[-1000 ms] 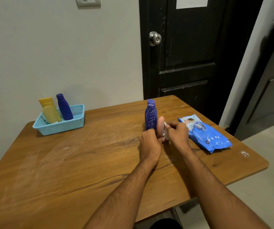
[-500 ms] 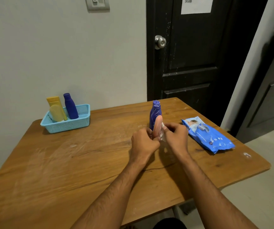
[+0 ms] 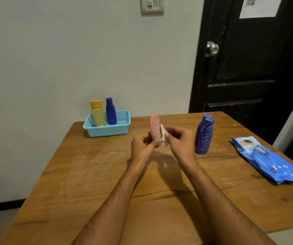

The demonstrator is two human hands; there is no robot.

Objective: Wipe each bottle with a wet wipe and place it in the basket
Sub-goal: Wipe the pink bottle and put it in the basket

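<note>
Leftmost, basket (image 3: 96, 133) at 10 o'clock on table (image 3: 82, 191), yellow bottle (image 3: 97, 114) and blue bottle (image 3: 110, 112) upright inside. Centre: left hand (image 3: 142, 147) grips pink bottle (image 3: 155, 127) by base, raised off table; right hand (image 3: 179, 140) pinches wet wipe (image 3: 163, 137) against its side. Advice: turn bottle, stroke full length. Marked blue bottle (image 3: 204, 135) at 2 o'clock, unwiped; wipe pack (image 3: 269, 161) at 3 o'clock.

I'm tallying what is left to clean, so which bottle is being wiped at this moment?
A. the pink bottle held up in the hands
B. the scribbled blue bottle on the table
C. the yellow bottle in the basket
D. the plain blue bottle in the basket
A: the left hand grips the pink bottle at its base while the right hand presses a white wipe against its side; the scribbled blue bottle stands untouched on the table.
</note>
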